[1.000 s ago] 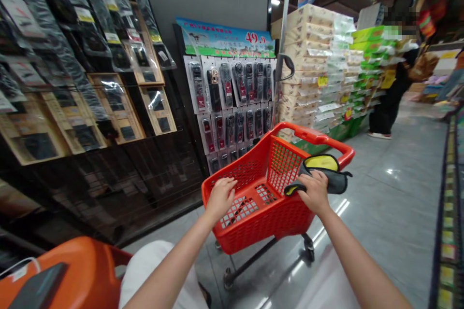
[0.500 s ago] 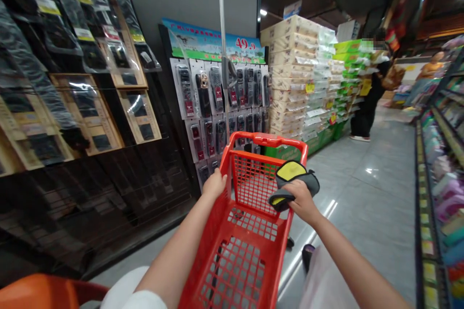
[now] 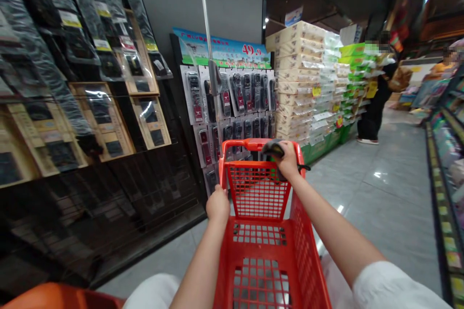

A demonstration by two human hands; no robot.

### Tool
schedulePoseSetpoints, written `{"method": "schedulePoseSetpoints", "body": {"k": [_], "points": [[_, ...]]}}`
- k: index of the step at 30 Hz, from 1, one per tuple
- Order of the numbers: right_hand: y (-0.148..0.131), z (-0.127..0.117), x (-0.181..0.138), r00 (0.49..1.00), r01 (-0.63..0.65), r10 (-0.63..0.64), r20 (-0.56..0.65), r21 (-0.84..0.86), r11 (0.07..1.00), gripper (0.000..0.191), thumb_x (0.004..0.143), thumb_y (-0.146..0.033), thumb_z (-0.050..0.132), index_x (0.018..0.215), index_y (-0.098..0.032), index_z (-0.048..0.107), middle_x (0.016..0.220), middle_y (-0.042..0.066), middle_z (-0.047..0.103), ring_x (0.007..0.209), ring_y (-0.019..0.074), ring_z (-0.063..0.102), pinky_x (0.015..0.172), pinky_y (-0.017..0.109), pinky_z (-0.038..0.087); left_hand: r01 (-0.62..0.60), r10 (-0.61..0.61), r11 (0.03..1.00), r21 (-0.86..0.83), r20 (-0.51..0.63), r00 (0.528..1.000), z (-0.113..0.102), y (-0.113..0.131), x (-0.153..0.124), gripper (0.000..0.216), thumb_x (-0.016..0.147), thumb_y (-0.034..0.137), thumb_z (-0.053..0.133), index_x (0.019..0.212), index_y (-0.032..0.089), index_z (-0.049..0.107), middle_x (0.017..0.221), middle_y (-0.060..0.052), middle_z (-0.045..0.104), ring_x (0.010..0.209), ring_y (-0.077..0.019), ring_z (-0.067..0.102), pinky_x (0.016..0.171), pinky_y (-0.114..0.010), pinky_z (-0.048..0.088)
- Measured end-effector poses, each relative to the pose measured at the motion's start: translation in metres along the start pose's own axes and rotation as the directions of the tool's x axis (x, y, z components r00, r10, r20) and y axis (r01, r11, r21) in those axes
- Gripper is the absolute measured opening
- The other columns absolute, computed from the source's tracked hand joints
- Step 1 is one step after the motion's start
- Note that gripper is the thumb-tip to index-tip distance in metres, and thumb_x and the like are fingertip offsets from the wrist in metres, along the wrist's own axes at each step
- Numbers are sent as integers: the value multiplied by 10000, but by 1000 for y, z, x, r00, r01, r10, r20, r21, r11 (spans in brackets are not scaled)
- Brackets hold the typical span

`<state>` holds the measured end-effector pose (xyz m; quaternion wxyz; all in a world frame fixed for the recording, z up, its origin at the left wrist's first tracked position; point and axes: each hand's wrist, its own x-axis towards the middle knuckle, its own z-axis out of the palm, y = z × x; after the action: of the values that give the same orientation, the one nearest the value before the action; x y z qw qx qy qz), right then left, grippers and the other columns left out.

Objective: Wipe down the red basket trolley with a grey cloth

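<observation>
A red plastic shopping cart (image 3: 261,227) with a grid basket stands in front of me, its bare bottom visible. My left hand (image 3: 218,205) is closed around the cart's left rim. Near the far right end of the cart's handle bar is my right hand (image 3: 289,160), its fingers wrapped round a soft, folded dark grey item (image 3: 273,148) with a black loop. Its yellow inner side barely shows now, and its exact kind is unclear. A thin metal pole (image 3: 205,9) rises by the cart's far left corner.
Packaged belts (image 3: 103,43) hang on the left wall, with a rack of blister-packed belts (image 3: 248,91) beyond. Stacked boxes (image 3: 295,77) stand farther back, near a person in black (image 3: 373,101). A shelf (image 3: 444,178) runs along the right; something orange (image 3: 61,297) is at lower left.
My right hand has moved with the grey item from the cart's right side up to the far handle bar. The cart has turned a little, while my left hand keeps its hold on the rim.
</observation>
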<state>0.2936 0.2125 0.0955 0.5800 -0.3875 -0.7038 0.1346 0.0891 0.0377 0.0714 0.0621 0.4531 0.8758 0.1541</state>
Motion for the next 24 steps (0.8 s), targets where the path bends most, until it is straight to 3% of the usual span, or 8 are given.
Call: {"method": "schedulePoseSetpoints", "body": {"k": [2, 3, 6, 11, 16, 18, 21, 24], "points": [[1, 5, -15, 960, 57, 20, 280, -262, 964, 395, 709, -130, 541, 1074, -210, 671, 1295, 84, 580, 1240, 279, 480, 1087, 484, 322, 15, -15, 1000, -6, 3, 1000, -2, -3, -3, 292, 972, 282, 314, 1101, 129, 526, 971, -154, 726, 910, -258, 702, 679, -308, 471], [1, 6, -22, 934, 65, 79, 349, -384, 921, 445, 717, -123, 522, 1124, -237, 662, 1358, 64, 548, 1285, 304, 439, 1101, 531, 272, 20, -20, 1000, -7, 5, 1000, -3, -4, -5, 290, 972, 278, 313, 1098, 127, 527, 969, -156, 725, 910, -259, 702, 675, -307, 469], [-5, 8, -37, 904, 63, 211, 371, -606, 793, 499, 811, -222, 487, 1298, -302, 560, 1445, 37, 479, 1282, 334, 431, 1067, 582, 243, 25, -25, 1000, -9, 8, 1000, -5, -11, -7, 281, 971, 270, 322, 1091, 124, 531, 958, -155, 724, 916, -265, 700, 679, -309, 464], [-47, 43, -51, 892, 166, 188, 412, -683, 711, 538, 864, -326, 506, 1400, -330, 459, 1290, 110, 555, 1123, 309, 506, 1017, 529, 241, 45, -45, 999, -24, 4, 999, -8, -23, -10, 264, 971, 269, 331, 1077, 129, 529, 941, -151, 726, 909, -258, 702, 672, -300, 454], [-106, 114, -59, 824, 293, 104, 557, -576, 763, 619, 848, -353, 552, 1440, -240, 412, 1211, 148, 570, 1121, 308, 488, 1004, 452, 251, 54, -54, 998, -8, 2, 999, -10, -26, -15, 265, 977, 263, 323, 1088, 126, 521, 952, -169, 727, 925, -266, 704, 663, -303, 450], [-117, 127, -59, 793, 335, 67, 605, -525, 782, 604, 861, -286, 510, 1453, -256, 393, 1241, 140, 561, 1120, 301, 492, 980, 441, 278, 64, -64, 998, 4, 1, 998, -11, -28, -17, 278, 980, 272, 315, 1097, 121, 519, 969, -179, 724, 927, -274, 704, 663, -310, 452], [-110, 111, -60, 734, 410, 13, 679, -459, 788, 621, 867, -186, 445, 1465, -329, 358, 1328, 110, 524, 1158, 280, 486, 991, 463, 282, 65, -65, 998, 4, -3, 998, -13, -33, -20, 275, 981, 277, 318, 1086, 129, 524, 969, -172, 726, 913, -269, 706, 664, -308, 451], [-82, 67, -64, 776, 381, 37, 629, -515, 768, 642, 857, -146, 435, 1451, -378, 361, 1381, 76, 501, 1265, 308, 417, 1053, 566, 195, 55, -55, 998, 2, -8, 998, -13, -38, -21, 272, 983, 280, 316, 1083, 139, 526, 966, -160, 727, 908, -258, 705, 668, -302, 447]]}}
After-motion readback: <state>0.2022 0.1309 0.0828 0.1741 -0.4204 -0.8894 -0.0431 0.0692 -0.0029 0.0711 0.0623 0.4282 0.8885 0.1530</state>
